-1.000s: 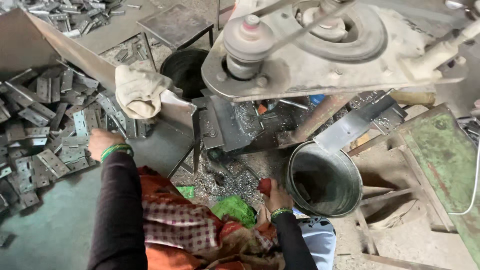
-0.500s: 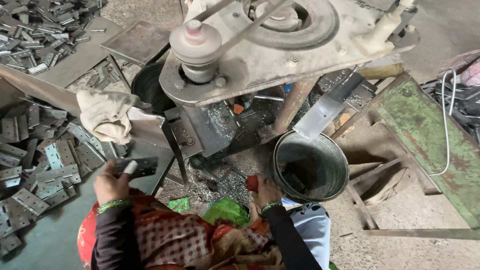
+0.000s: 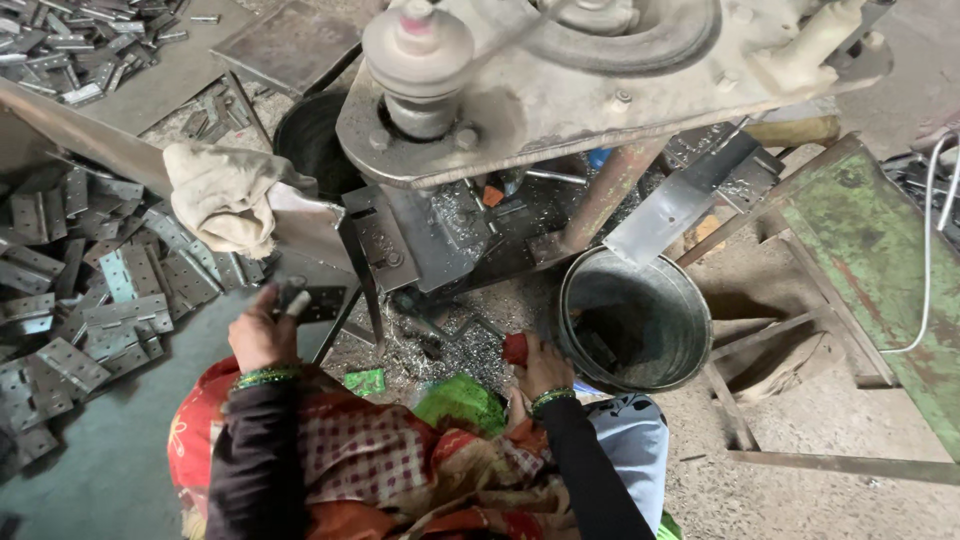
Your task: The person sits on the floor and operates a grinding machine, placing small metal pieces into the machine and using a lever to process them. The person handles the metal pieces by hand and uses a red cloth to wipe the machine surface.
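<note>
Gritty workshop ground strewn with bright metal shavings fills the lower middle of the frame, under a heavy grey press machine with a round pulley on top (image 3: 560, 90) whose upper parts are cut off by the top edge. At left centre the left hand (image 3: 262, 335) is closed around a flat dark metal hinge plate (image 3: 312, 303); its fingers pinch the plate's near end, and the plate juts up and right of the grip toward the machine. Just left lies a heap of grey metal hinge plates (image 3: 90, 290); a dirty cream cloth (image 3: 222, 195) hangs above it. At lower centre the right hand (image 3: 538, 365) rests beside a round grey metal bucket (image 3: 640, 318), touching a small red object (image 3: 514, 348); I cannot tell whether it grips it. No labels are legible.
</note>
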{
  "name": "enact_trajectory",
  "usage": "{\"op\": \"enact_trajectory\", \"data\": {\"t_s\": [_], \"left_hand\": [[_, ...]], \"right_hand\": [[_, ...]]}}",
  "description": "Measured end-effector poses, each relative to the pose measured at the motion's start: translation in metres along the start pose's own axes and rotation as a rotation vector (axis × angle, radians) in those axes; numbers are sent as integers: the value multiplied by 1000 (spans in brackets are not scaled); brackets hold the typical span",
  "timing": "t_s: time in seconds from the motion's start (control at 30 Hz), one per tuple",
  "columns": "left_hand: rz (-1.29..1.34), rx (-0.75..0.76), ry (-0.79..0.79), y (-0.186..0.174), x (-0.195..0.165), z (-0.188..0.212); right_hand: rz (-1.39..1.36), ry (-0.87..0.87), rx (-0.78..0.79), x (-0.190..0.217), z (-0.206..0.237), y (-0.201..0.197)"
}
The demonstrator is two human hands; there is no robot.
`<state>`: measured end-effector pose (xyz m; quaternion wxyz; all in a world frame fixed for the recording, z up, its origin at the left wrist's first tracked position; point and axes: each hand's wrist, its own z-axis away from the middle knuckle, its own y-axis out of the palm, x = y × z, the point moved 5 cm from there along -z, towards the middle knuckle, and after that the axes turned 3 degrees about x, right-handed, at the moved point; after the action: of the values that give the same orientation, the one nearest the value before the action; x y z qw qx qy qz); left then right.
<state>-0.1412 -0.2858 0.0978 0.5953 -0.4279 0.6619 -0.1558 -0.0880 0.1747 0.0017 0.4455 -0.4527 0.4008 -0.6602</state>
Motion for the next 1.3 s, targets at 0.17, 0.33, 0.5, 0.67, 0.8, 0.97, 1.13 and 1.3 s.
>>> {"op": "enact_trajectory", "data": {"t_s": [0.17, 0.33, 0.5, 0.67, 0.8, 0.97, 1.13, 1.3], "left_hand": [[-90, -141, -36, -15, -9, -8], [204, -241, 350, -20, -73, 23], [7, -164, 560, 19, -141, 35], [-273, 273, 569, 111, -169, 26], [-272, 274, 459, 136, -165, 27], [-273, 283, 178, 132, -160, 3], [-303, 381, 51, 147, -168, -12], [-340, 152, 178, 158, -168, -16]], "right_hand": [[52, 29, 33, 3, -4, 2], [72, 31, 92, 6, -11, 7], [113, -70, -2, 8, -10, 5], [83, -28, 12, 7, -10, 5], [73, -48, -3, 11, -10, 0], [260, -138, 176, 34, -9, -33], [340, -27, 268, 52, -14, -85], [293, 11, 163, 46, -9, -53]]}}
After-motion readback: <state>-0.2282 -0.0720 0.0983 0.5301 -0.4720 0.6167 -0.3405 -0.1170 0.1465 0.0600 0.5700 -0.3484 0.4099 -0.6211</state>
